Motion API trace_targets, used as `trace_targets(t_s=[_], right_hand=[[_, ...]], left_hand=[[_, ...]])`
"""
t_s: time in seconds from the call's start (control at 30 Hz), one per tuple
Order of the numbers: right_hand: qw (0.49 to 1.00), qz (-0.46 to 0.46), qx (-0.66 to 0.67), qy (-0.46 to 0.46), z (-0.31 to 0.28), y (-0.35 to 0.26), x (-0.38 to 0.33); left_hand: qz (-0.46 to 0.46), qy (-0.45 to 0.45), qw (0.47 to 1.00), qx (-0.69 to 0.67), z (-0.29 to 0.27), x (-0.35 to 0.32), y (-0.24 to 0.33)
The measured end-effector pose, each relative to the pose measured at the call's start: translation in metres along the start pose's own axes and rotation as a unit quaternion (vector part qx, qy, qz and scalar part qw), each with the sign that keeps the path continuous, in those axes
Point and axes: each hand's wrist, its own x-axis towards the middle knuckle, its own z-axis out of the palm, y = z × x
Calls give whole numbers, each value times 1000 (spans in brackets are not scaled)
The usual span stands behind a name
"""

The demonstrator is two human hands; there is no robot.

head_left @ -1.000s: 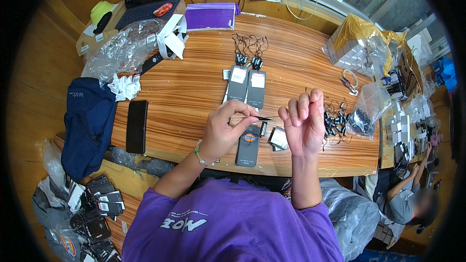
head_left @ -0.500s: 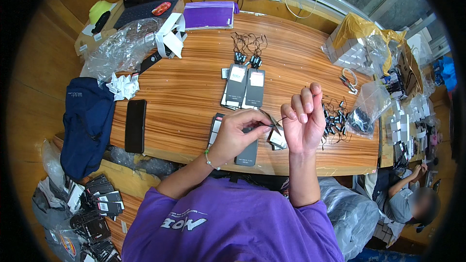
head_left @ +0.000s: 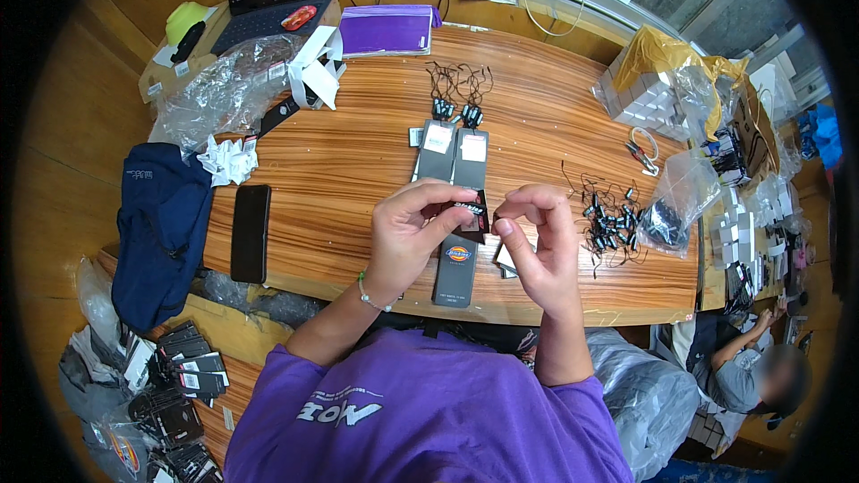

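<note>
My left hand (head_left: pixel 407 228) pinches small dark hang tags (head_left: pixel 481 215) between thumb and fingers, above the table's near middle. At the tags' right edge, my right hand (head_left: pixel 544 246) has thumb and forefinger closed together. Whatever lies between those fingertips is too small to make out. Below the hands lies a long dark grey card tag (head_left: pixel 455 277) with an oval emblem. A small stack of white-faced tags (head_left: pixel 506 259) sits partly behind my right hand. Farther off are two stacks of grey card tags (head_left: pixel 470 165), with black strings (head_left: pixel 461 80) spread from their tops.
To the right lies a pile of black strings with small fasteners (head_left: pixel 613 219), near snips (head_left: pixel 641 157) and a clear bag (head_left: pixel 682 188). On the left are a black phone (head_left: pixel 250 233) and navy cloth (head_left: pixel 157 224). Another person (head_left: pixel 743 367) sits at the far right.
My right hand has come down and left from its raised position to the tags. My left hand has turned, bringing the tags' dark face into view and uncovering the emblem on the card below.
</note>
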Motion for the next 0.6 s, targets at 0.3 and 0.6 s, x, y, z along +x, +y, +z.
trace_targets(t_s=[0.3, 0.6], right_hand=[[999, 25, 25, -18, -1, -6, 3], [997, 58, 44, -17, 0, -12, 5]], left_hand=[[51, -16, 999, -4, -2, 2, 7], [36, -38, 998, 24, -2, 4, 13]])
